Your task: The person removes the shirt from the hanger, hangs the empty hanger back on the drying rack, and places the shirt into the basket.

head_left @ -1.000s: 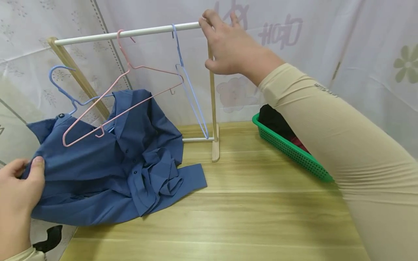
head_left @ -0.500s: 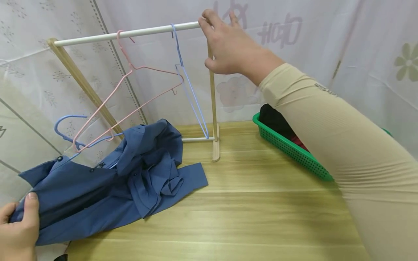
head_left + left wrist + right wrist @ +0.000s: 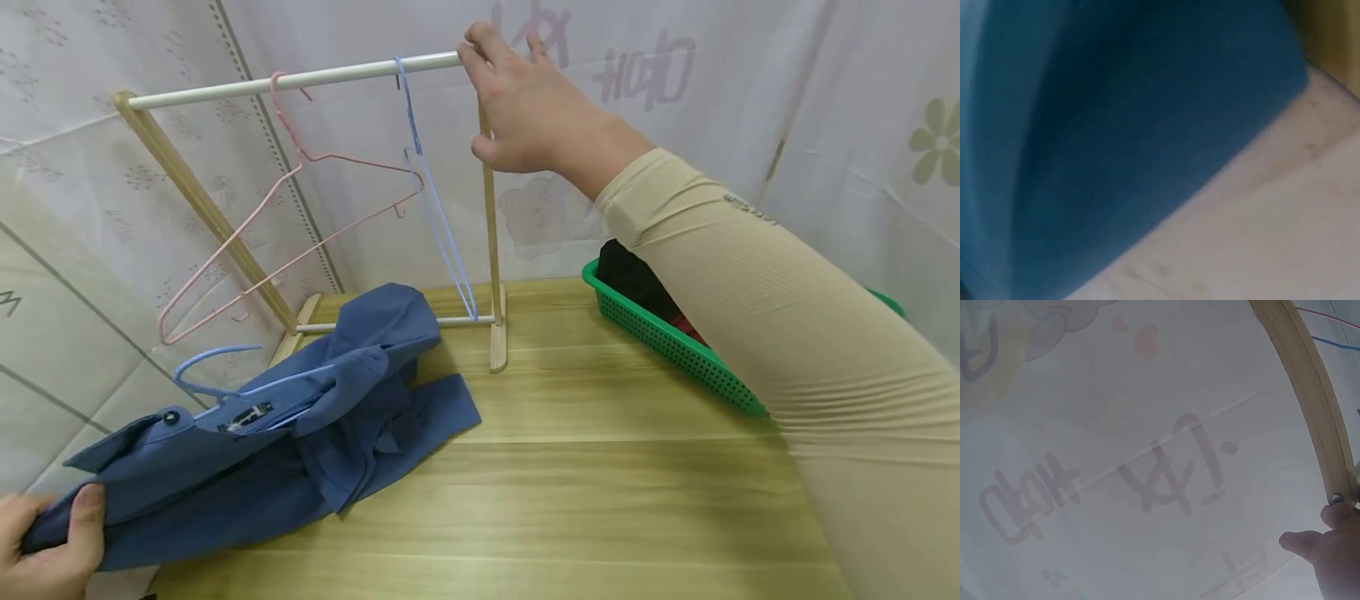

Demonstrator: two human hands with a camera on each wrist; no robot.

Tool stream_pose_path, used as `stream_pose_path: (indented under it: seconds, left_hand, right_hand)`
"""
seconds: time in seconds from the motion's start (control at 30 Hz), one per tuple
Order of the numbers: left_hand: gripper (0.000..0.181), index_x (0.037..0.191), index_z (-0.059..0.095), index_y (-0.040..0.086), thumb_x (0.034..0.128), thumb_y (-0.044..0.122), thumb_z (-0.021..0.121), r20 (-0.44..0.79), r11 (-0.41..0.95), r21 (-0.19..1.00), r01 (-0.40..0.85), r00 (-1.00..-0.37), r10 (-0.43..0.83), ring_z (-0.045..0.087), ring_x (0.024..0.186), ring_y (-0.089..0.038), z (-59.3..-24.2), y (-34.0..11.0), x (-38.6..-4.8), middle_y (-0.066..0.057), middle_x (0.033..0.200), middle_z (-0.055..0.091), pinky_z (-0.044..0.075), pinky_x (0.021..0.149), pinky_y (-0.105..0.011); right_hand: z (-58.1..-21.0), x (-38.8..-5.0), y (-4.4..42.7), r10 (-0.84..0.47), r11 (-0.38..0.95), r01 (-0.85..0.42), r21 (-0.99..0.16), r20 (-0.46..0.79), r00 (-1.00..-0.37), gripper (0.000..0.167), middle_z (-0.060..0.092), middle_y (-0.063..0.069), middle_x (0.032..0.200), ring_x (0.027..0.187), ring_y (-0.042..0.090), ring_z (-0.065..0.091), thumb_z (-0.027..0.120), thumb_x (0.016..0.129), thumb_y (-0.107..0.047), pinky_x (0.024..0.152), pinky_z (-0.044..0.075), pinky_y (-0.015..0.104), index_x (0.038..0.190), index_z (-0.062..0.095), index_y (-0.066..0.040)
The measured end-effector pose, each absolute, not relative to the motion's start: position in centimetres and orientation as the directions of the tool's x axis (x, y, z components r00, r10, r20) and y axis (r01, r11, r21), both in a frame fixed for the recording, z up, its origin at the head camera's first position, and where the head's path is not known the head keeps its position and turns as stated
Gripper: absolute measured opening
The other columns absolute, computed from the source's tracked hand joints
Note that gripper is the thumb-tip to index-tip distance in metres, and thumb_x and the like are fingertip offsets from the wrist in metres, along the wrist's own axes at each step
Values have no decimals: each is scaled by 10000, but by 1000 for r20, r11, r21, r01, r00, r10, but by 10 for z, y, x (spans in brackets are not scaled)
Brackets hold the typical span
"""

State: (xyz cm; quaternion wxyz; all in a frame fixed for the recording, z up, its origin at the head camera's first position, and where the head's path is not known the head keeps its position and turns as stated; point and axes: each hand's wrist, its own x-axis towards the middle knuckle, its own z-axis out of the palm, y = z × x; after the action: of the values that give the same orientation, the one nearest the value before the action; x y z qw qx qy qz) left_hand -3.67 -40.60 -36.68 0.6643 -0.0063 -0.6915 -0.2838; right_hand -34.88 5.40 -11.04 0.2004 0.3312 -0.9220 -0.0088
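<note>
My left hand [image 3: 56, 560] pinches the edge of a dark blue shirt [image 3: 217, 504] at the lower left, thumb on top. Inside the shirt's collar is a light blue hanger [image 3: 213, 353], its hook sticking out, off the rail. Folds of the shirt [image 3: 1147, 137] fill much of the left wrist view. Up at the right end of a small clothes rack [image 3: 337, 77], my right hand [image 3: 532, 112] grips the corner with fingers bent over the top. The right wrist view shows thumb and a finger by the rack's wooden post [image 3: 1310, 394].
On the rail hang a pink hanger [image 3: 225, 246] and another blue hanger [image 3: 442, 225], both without clothes. A green basket [image 3: 675, 358] with black and red cloth stands at the right, partly behind my sleeve. Behind the wooden table [image 3: 570, 483] hangs a printed curtain [image 3: 645, 192].
My left hand has moved down, drawing the shirt and its hanger lower and toward me, clear of the pink hanger. The shirt's collar now lies tilted. My right hand stays on the rack.
</note>
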Motion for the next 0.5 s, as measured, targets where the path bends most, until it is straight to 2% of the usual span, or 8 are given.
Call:
stream_pose_path:
  seconds: [0.1,0.17,0.23,0.3,0.4,0.5]
  left_hand:
    - [752,510,460,-133,890,412,812,956,844,289,452,-186,-228,339,583,168,-354,-401,-43,266,639,483,188,601,-20]
    - [757,502,473,-100,903,446,811,968,837,238,494,-195,-160,324,565,145,-344,-391,-49,150,546,449,204,620,-20]
    - [752,477,461,-84,880,417,850,981,802,190,567,-143,-131,333,543,111,-335,-375,-58,3,475,421,223,627,-12]
    - [768,463,462,-72,858,443,874,987,788,160,595,-105,-121,338,520,86,-326,-358,-66,-93,446,387,236,638,-1]
    - [790,446,464,-66,838,473,888,991,770,136,624,-76,-114,325,470,47,-317,-337,-76,-150,428,361,226,613,-3]
    - [786,449,481,-84,833,461,898,990,728,141,671,-78,-120,338,459,31,-311,-324,-85,-163,426,372,248,605,-6]
  right_hand:
    - [-110,-349,55,-617,778,-612,143,360,-699,922,50,161,1776,1644,381,222,549,1003,-301,1310,26,691,1695,28,13]
    - [-110,-350,56,-625,771,-620,147,360,-692,922,42,160,1775,1645,382,210,544,1005,-305,1308,34,694,1695,21,12]
    - [-111,-351,58,-637,764,-625,160,344,-690,926,-33,156,1790,1666,375,140,525,1017,-319,1305,32,700,1696,-18,2]
    - [-115,-350,62,-651,755,-631,179,314,-691,942,-174,141,1790,1687,360,9,511,1034,-335,1297,8,712,1694,-88,-31]
    - [-127,-338,71,-677,734,-650,196,277,-682,963,-351,86,1737,1671,327,-167,522,1056,-341,1283,-27,734,1690,-165,-107]
    - [-144,-311,80,-710,700,-691,184,289,-642,921,-328,79,1745,1672,317,-165,546,1065,-334,1286,-16,733,1718,-79,-154]
